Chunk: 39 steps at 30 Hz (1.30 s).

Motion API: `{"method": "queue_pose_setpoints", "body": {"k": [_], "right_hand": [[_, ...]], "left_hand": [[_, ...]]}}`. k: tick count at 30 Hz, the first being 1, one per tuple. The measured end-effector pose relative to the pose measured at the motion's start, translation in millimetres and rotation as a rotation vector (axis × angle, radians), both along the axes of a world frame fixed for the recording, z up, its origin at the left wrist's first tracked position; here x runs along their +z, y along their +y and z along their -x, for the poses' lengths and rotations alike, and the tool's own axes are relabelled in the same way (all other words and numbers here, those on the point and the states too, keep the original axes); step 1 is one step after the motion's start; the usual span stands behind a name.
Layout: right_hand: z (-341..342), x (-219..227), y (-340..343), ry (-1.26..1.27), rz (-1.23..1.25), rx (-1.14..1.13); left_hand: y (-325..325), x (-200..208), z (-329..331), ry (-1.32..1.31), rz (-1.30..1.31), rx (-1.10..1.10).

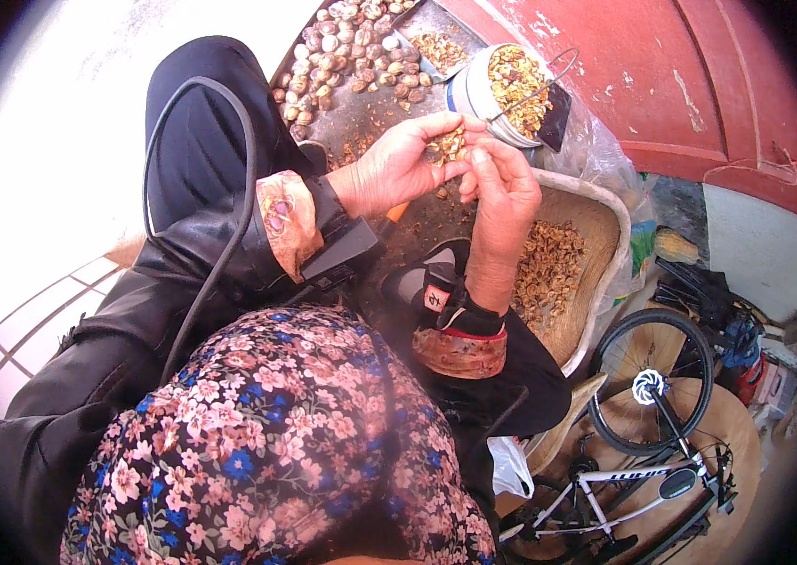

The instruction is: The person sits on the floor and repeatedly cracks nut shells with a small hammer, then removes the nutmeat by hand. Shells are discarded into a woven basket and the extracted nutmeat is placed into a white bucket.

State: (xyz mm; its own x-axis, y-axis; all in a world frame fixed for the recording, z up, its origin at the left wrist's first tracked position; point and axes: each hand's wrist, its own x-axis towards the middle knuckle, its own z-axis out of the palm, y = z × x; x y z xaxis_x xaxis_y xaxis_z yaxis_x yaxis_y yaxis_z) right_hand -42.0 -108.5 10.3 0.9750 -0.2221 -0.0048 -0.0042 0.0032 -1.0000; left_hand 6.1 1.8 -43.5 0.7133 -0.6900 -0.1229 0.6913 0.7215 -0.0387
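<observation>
My left hand (398, 162) is cupped around several yellowish-brown walnut pieces (449, 146), held up in front of me. Close against it, my right hand (504, 193) has its thumb and fingers pinched together at the edge of these pieces. Whatever lies between the right fingertips is too small to make out. Just beyond the hands stands a white bucket (458, 94) filled with walnut kernels (519, 87). Under my right forearm is a pale woven basket (608, 212) with a heap of brown broken bits (549, 268).
Whole walnuts (351, 52) are piled on the ground at the far side, beside a tray of pieces (438, 49). An orange handle (397, 212) shows below my left wrist. A red door (662, 85) borders the far right; a bicycle (648, 386) lies at lower right.
</observation>
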Motion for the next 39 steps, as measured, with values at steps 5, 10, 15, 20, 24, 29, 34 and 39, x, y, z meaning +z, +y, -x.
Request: {"method": "queue_pose_setpoints", "body": {"k": [5, 10, 15, 20, 24, 29, 34, 39], "right_hand": [[-0.5, 0.8, -1.2, -0.006, -0.147, 0.004], [1.1, 3.4, 0.0, -0.055, -0.175, -0.023], [-1.8, 1.8, -2.8, 0.048, -0.423, 0.088], [-7.2, -8.1, 6.6, -0.009, 0.235, -0.059], [-7.6, -11.3, 12.3, 0.002, 0.602, -0.148], [-4.8, -10.1, 10.4, 0.0, 0.681, -0.125], [-5.2, -18.6, 7.5, -0.059, 0.421, -0.162], [-10.1, -21.2, -4.9, -0.031, 0.122, -0.162]], "left_hand": [[0.5, 1.7, -0.5, 0.05, 0.065, -0.011], [3.3, -1.8, -0.8, 0.026, 0.155, -0.037], [-0.6, -6.6, -2.3, 0.003, 0.069, -0.031], [-2.0, -10.8, 1.0, 0.04, 0.125, -0.054], [-6.8, -11.7, 3.5, 0.084, -0.049, -0.058], [-3.5, -7.4, 5.3, 0.121, -0.073, -0.085], [-4.2, -5.9, 6.4, 0.088, -0.117, -0.078], [-4.6, -12.1, 0.0, 0.074, 0.123, -0.087]]}}
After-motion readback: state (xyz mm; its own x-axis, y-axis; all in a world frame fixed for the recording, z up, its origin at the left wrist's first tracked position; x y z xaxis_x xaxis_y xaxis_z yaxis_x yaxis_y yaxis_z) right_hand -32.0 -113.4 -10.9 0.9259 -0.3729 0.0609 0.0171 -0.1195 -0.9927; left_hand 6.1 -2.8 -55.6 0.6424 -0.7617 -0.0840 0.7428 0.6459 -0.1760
